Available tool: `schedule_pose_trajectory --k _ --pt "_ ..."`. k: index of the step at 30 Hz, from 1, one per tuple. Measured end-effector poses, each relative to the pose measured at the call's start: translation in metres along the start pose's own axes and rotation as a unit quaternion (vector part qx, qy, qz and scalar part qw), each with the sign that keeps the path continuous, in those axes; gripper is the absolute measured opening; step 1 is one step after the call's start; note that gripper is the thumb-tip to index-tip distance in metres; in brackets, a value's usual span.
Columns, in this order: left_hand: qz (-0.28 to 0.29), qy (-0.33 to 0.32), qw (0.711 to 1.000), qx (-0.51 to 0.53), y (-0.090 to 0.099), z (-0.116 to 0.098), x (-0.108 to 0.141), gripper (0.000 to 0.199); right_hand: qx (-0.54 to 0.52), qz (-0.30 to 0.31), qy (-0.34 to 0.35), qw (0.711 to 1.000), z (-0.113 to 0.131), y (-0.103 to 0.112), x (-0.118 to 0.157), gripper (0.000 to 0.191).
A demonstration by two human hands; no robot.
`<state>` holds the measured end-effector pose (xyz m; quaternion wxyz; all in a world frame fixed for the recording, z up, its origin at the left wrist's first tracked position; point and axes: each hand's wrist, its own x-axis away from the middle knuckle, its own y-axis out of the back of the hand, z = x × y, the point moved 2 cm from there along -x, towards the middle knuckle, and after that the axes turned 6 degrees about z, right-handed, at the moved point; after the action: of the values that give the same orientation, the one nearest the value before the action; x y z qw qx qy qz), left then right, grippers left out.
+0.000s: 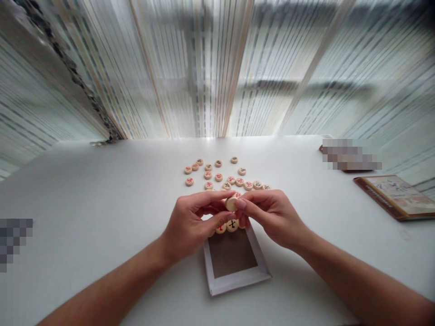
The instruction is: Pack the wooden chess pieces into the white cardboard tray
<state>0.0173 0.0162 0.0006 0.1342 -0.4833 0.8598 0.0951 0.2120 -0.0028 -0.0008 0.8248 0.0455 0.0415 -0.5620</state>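
Between my two hands is a pale round Chinese chess piece (pixel 231 204), its blank side turned toward me. My left hand (pixel 195 219) grips it from the left with thumb and fingers. On the right, the thumb and fingers of my right hand (pixel 272 210) pinch the same piece; a bit of red marking shows just behind it. Below the hands lies a shallow white-rimmed box (pixel 239 286) with a dark brown bottom. Along its far end sit several pieces, among them a red-marked piece (pixel 220 228) and a black-marked piece (pixel 233 225). My fingers hide part of that row.
Loose Chinese chess pieces (pixel 219 177) with red or black characters are scattered beyond my hands on the white table (pixel 136 176). A brown-edged booklet or box (pixel 397 194) lies at right, near a blurred-out object (pixel 351 155). A string curtain (pixel 217 68) hangs behind the table.
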Motion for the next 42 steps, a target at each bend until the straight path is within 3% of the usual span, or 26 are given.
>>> schedule_pose_trajectory --k 7,11,16,22,27,36,42 --pt "0.03 0.019 0.999 -0.004 0.0 0.0 0.0 0.029 -0.093 0.013 -0.032 0.995 0.002 -0.007 0.0 0.032" --pt "0.032 -0.027 0.993 -0.109 0.0 -0.005 0.001 0.024 -0.129 0.02 -0.057 0.99 0.003 -0.01 0.0 0.036" --pt "0.049 -0.102 0.973 -0.2 0.0 -0.01 0.001 0.019 -0.098 0.018 -0.051 0.994 0.002 -0.007 0.001 0.033" --pt "0.033 -0.081 0.988 -0.128 0.002 -0.007 0.0 0.023 -0.144 0.057 -0.033 0.987 0.001 -0.005 0.001 0.037" --pt "0.011 -0.073 0.993 -0.093 0.002 -0.005 -0.001 0.026 -0.196 0.073 -0.047 0.977 -0.003 -0.005 0.002 0.023" --pt "0.014 -0.139 0.971 -0.194 0.003 -0.005 0.003 0.024 -0.206 0.05 -0.104 0.972 0.002 -0.011 0.002 0.038" --pt "0.024 -0.154 0.966 -0.205 0.001 -0.007 0.005 0.026 -0.157 0.058 -0.07 0.983 0.004 -0.008 0.002 0.032"
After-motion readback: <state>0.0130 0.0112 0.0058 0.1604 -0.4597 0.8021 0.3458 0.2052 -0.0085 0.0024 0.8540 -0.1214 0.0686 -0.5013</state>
